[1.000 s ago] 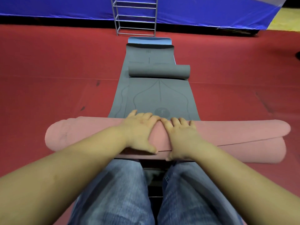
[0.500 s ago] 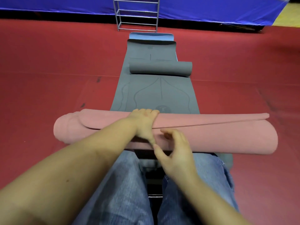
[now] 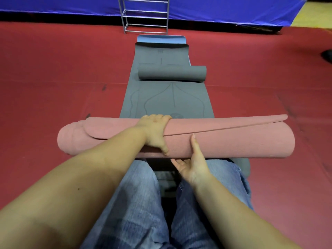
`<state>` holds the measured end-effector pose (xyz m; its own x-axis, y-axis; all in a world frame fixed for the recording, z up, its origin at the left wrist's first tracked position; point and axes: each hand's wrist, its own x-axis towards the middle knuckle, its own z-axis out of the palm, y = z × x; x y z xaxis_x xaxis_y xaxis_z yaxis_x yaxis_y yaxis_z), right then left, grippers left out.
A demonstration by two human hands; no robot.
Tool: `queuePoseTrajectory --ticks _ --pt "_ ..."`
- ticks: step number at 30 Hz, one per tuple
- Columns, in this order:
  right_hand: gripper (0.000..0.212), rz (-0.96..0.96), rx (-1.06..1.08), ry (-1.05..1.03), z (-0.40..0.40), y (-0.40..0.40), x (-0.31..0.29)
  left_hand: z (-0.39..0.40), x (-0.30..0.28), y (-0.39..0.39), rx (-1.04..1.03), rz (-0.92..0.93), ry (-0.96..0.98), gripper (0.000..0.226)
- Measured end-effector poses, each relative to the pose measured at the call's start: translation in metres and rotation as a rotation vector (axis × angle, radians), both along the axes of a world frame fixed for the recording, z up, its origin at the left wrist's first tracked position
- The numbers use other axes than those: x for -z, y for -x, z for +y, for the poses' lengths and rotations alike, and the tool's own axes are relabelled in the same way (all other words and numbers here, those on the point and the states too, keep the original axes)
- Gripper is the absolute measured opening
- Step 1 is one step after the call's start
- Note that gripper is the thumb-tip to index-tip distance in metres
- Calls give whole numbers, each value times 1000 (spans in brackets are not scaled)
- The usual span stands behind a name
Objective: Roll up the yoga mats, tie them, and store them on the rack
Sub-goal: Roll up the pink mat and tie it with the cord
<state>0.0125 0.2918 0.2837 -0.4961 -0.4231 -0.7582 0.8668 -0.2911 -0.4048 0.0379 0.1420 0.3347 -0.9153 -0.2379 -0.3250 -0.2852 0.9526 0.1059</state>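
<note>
A rolled pink yoga mat (image 3: 233,142) lies crosswise over my knees, its loose outer edge running slantwise along the top. My left hand (image 3: 154,133) grips the roll at its middle, fingers curled over the far side and thumb on the near side. My right hand (image 3: 192,164) is at the roll's near underside, palm up, thumb straight against the front and fingers reaching beneath. Ahead, a grey mat (image 3: 167,101) lies flat on the floor with a rolled grey mat (image 3: 172,73) across it. A blue mat (image 3: 161,39) shows under its far end. The metal rack (image 3: 145,15) stands beyond.
Red floor covering (image 3: 53,78) spreads on both sides of the mats. A blue tarp wall (image 3: 233,8) runs behind the rack. A dark object (image 3: 327,55) sits at the right edge. My jeans-clad legs fill the lower middle.
The pink roll has turned and risen toward me. My right hand left the top of the roll and moved down to its near underside, palm up. My left hand stayed on top.
</note>
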Motion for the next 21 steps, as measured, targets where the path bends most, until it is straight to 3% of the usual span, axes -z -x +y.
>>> queuePoseTrajectory --ticks 5,14,21 --pt "86 51 52 63 2 0 -20 2 -13 -12 -24 102 -23 118" --pt "68 581 22 90 -32 39 -125 -17 -100 -19 -185 549 -99 127" --pt "97 847 -90 56 -113 12 -159 -65 -140 -56 -345 629 -231 136"
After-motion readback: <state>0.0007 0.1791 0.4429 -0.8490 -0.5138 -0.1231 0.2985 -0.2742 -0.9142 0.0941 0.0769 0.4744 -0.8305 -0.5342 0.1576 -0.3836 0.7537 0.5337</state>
